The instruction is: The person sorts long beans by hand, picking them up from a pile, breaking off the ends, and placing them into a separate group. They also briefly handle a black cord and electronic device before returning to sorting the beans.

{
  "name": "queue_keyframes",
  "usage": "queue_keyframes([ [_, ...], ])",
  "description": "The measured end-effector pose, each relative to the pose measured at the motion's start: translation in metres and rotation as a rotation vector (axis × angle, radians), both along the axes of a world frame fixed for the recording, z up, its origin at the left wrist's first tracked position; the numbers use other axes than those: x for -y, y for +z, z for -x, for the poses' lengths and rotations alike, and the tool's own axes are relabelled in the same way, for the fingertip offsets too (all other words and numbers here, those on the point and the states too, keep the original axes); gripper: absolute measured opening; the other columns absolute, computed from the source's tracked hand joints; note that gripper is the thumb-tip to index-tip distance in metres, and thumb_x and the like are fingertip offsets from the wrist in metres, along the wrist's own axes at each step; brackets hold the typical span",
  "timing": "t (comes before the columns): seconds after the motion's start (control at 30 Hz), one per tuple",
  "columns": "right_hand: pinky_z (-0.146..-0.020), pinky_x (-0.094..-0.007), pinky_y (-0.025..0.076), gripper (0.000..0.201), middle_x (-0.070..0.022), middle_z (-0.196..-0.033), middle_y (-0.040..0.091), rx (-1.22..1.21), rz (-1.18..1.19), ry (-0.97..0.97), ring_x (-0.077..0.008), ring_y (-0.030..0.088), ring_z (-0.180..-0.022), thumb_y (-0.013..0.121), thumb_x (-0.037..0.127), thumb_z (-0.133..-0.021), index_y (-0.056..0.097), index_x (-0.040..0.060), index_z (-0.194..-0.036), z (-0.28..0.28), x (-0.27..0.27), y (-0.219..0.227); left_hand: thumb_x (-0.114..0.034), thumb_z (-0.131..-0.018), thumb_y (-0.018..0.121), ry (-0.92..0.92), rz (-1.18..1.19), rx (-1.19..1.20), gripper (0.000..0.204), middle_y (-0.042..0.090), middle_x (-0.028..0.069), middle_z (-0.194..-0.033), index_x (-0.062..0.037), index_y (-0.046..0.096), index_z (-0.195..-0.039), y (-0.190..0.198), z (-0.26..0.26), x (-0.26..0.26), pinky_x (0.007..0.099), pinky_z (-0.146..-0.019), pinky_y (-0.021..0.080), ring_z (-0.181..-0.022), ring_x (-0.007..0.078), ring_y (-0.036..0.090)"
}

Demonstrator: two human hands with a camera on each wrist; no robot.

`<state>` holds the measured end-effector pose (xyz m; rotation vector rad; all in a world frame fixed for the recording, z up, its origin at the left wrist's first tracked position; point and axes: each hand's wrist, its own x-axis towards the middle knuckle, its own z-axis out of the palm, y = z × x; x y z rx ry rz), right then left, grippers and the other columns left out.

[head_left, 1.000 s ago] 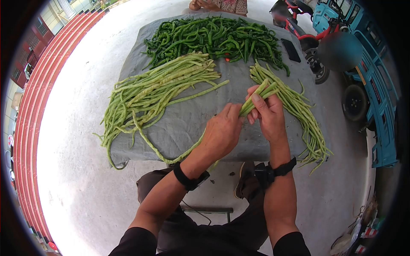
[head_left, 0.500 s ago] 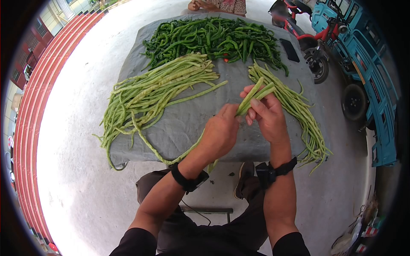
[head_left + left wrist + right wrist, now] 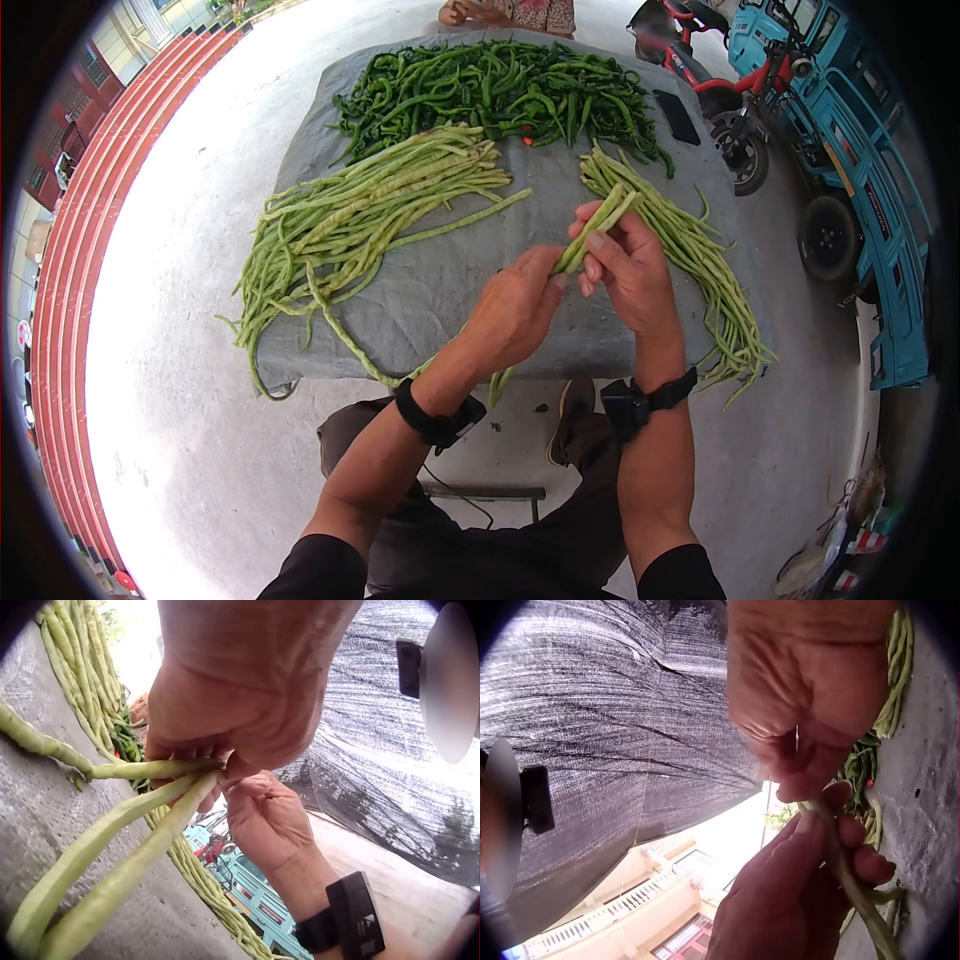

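Note:
Both hands hold a few pale green yardlong beans (image 3: 590, 235) above the front of the cloth-covered table. My left hand (image 3: 512, 305) grips them lower down, and the beans trail from its fingers across the left wrist view (image 3: 124, 881). Just to the right, my right hand (image 3: 632, 268) pinches the same beans near their upper ends, thumb on top. Those short ends stick up past its fingers. In the right wrist view the two hands meet closely, the left hand (image 3: 780, 892) below with a bean across its fingers.
A big pile of yardlong beans (image 3: 370, 205) lies left on the grey cloth (image 3: 440, 295); a smaller bundle (image 3: 690, 245) lies right. Green peppers (image 3: 500, 90) cover the far side beside a black phone (image 3: 678, 117). Another person (image 3: 510, 14) sits opposite. A blue three-wheeled vehicle (image 3: 870, 200) stands right.
The left hand has turned and shifted slightly toward the left, so its thumb shows more. The bean ends in the right hand, spread apart half a second ago, now lie closer together.

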<state>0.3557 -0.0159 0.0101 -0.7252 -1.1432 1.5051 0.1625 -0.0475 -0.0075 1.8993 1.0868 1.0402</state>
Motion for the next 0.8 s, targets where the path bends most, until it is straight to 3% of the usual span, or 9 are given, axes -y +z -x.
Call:
queue_keyframes([
  [0.23,-0.058,-0.0284,0.057,0.026,-0.0119,-0.11,0.068,-0.009,-0.026,-0.016,-0.0086,0.059,-0.069,0.066,0.011,-0.106,0.061,-0.0001,-0.128,0.0033,-0.0023,-0.0028,-0.015,-0.109,0.061,-0.018,0.049,0.1,0.02,0.068,0.0082,-0.093,0.0015,0.064,-0.118,-0.0045,-0.0013,-0.0033,0.0326,-0.07,0.055,-0.076,0.0151,0.065],
  [0.43,-0.058,-0.0274,0.055,0.024,-0.0111,-0.11,0.069,0.006,-0.046,0.005,-0.0082,0.058,-0.069,0.066,0.012,-0.106,0.061,0.001,-0.127,0.0039,-0.0015,-0.0031,-0.017,-0.109,0.062,-0.003,0.018,0.067,0.019,0.07,0.0089,-0.092,0.0004,0.066,-0.117,-0.0066,-0.0006,-0.0053,0.0341,-0.068,0.056,-0.075,0.0158,0.067],
  [0.53,-0.057,-0.0269,0.053,0.023,-0.0098,-0.111,0.069,0.014,-0.043,0.012,-0.0079,0.057,-0.07,0.066,0.012,-0.107,0.062,0.0025,-0.128,0.0034,-0.0015,-0.0034,-0.016,-0.108,0.061,0.058,-0.013,0.005,0.018,0.069,0.0115,-0.091,0.0001,0.065,-0.115,-0.0015,-0.0039,-0.0015,0.0369,-0.067,0.055,-0.072,0.0207,0.068],
  [0.63,-0.057,-0.0267,0.052,0.023,-0.0095,-0.111,0.069,0.022,-0.042,0.011,-0.0078,0.057,-0.07,0.065,0.012,-0.107,0.062,0.0028,-0.128,0.0038,-0.0008,-0.003,-0.016,-0.106,0.059,0.068,-0.025,-0.029,0.017,0.069,0.0218,-0.099,-0.0021,0.062,-0.115,0.0028,-0.0042,0.0012,0.0544,-0.076,0.052,-0.091,0.0482,0.066],
  [0.8,-0.059,-0.0266,0.053,0.023,-0.0105,-0.109,0.07,0.025,-0.028,-0.006,-0.0079,0.059,-0.069,0.065,0.015,-0.108,0.063,0.0006,-0.126,0.0059,0.0003,0.0,-0.017,-0.107,0.056,0.069,-0.004,-0.062,0.016,0.068,0.0229,-0.099,-0.0021,0.06,-0.113,0.0021,-0.0034,0.0009,0.0561,-0.075,0.05,-0.091,0.0498,0.065],
])
